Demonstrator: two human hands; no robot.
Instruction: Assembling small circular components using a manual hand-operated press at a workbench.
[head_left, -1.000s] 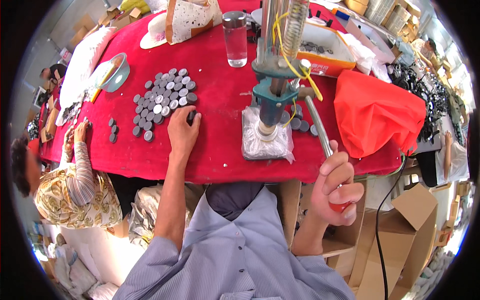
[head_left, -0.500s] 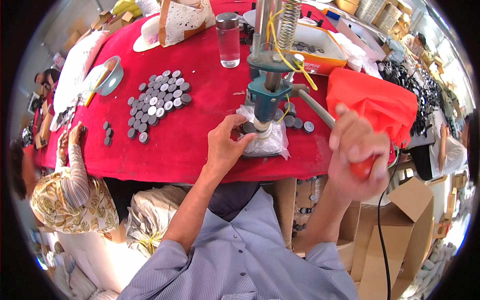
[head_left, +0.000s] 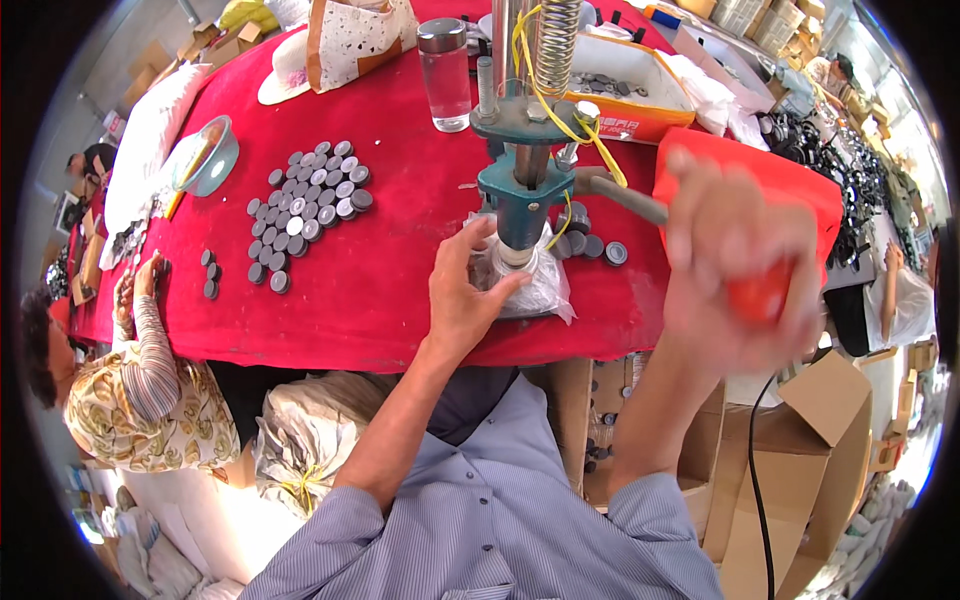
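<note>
A teal hand press [head_left: 524,190] with a tall spring [head_left: 556,55] stands before me on the red-covered table. My left hand [head_left: 462,295] is open beside the press's lower tip, thumb and fingers apart on its near left side. Under that tip lies clear plastic wrapping [head_left: 548,285]. My right hand [head_left: 735,250], blurred by motion, is closed round the red ball knob [head_left: 762,292] at the end of the metal lever [head_left: 625,200]. Close to the right of the press sit several dark round caps [head_left: 594,246].
More grey caps [head_left: 298,205] are spread on the red cloth [head_left: 400,270] to the left. A glass bottle [head_left: 444,80] and an open box [head_left: 640,90] stand behind. A red cloth bundle [head_left: 700,150] lies at right. Another person [head_left: 150,400] sits at far left.
The dark cap that was between my left thumb and finger no longer shows, and those fingers have parted. My right hand, still on the knob, appears larger and slightly farther right.
</note>
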